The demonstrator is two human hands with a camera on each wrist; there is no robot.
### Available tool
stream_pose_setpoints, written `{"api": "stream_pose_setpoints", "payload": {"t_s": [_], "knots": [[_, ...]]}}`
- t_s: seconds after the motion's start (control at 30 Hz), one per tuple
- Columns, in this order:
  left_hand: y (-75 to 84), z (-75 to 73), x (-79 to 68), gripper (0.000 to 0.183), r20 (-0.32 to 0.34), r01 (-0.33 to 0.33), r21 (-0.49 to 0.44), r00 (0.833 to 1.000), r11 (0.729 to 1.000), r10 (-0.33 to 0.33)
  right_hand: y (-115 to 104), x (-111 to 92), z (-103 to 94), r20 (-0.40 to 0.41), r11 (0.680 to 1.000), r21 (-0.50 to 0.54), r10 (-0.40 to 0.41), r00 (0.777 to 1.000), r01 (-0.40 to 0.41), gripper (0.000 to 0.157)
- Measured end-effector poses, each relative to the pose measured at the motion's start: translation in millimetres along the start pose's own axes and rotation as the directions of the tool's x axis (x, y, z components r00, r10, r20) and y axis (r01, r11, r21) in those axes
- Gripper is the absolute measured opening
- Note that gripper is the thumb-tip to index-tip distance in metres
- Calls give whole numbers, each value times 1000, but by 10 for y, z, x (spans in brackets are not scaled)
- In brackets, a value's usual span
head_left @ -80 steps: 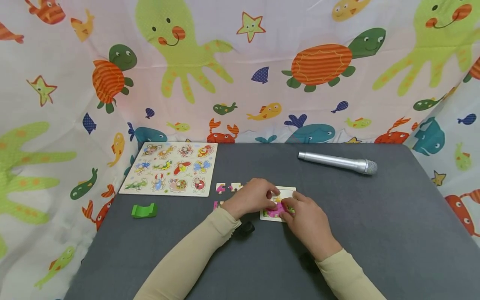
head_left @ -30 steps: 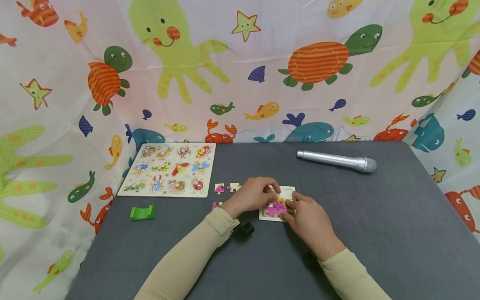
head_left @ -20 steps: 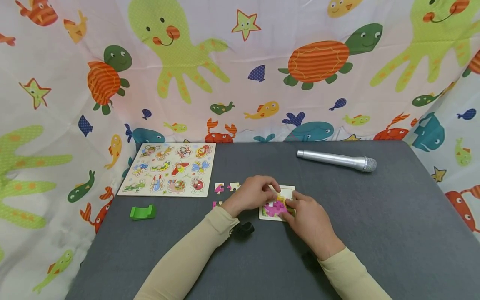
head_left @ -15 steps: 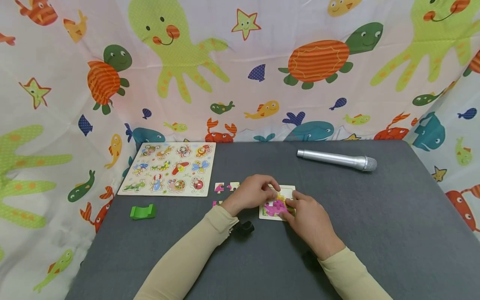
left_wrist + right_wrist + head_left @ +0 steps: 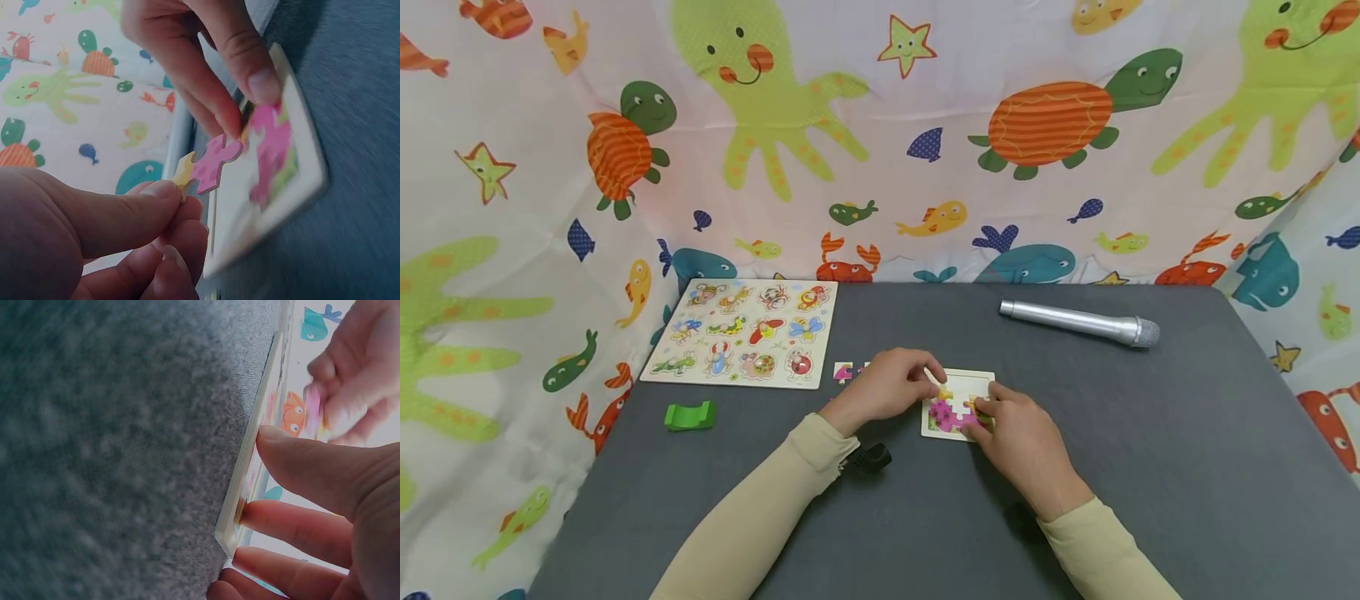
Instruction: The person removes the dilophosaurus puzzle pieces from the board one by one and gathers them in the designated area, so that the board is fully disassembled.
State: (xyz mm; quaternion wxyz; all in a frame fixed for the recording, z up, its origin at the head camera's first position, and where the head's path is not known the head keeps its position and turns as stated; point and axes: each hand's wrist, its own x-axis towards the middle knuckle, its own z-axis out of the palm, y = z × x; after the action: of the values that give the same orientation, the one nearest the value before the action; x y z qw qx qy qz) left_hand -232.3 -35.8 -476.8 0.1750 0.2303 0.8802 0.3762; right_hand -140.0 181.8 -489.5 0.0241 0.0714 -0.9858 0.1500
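Observation:
My left hand (image 5: 891, 385) pinches a pink-and-yellow jigsaw piece (image 5: 212, 164) between thumb and fingers, raised at the left side of a small pale puzzle tray (image 5: 927, 427). Pink, yellow and green pieces (image 5: 942, 414) lie along the tray's near part, around a bare white gap. On the tray's right side rests my right hand (image 5: 1026, 446). Its thumb touches the near edge and a fingertip presses by a piece at the right, as the right wrist view shows. A loose pink-and-white piece (image 5: 842, 372) lies on the table beyond my left wrist; others there are mostly hidden by the hand.
A large insect picture board (image 5: 741, 333) lies at the back left, with a green curved block (image 5: 690, 416) in front of it. A silver microphone (image 5: 1078, 323) lies at the back right. A sea-animal curtain (image 5: 880, 183) surrounds the grey table (image 5: 1150, 433).
My left hand has drawn back to the left with the jigsaw piece, and a white gap now shows in the middle of the tray. My right hand stays at the tray's right side.

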Motion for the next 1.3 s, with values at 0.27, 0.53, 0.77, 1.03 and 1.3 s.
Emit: {"api": "stream_pose_setpoints", "payload": {"t_s": [0.27, 0.53, 0.77, 1.03, 1.3], "knots": [[-395, -305, -363, 10, -82, 76, 29, 994, 997, -74, -22, -4, 12, 20, 1000, -2, 23, 1000, -23, 46], [-538, -365, -507, 11, -99, 139, 27, 986, 990, -136, -20, -23, 19, 2, 1000, 12, 6, 1000, -7, 44], [-504, -375, -530, 10, -94, 159, 67, 984, 985, -152, -19, -27, 7, -2, 1000, 7, 14, 1000, -14, 44], [-525, -383, -549, 9, -108, 170, 112, 982, 979, -158, -21, -10, 19, 3, 1000, 8, 5, 1000, -5, 44], [-526, -372, -524, 9, -104, 151, 111, 985, 982, -139, -4, -11, 19, -1, 1000, 8, 9, 1000, -9, 45]]}}
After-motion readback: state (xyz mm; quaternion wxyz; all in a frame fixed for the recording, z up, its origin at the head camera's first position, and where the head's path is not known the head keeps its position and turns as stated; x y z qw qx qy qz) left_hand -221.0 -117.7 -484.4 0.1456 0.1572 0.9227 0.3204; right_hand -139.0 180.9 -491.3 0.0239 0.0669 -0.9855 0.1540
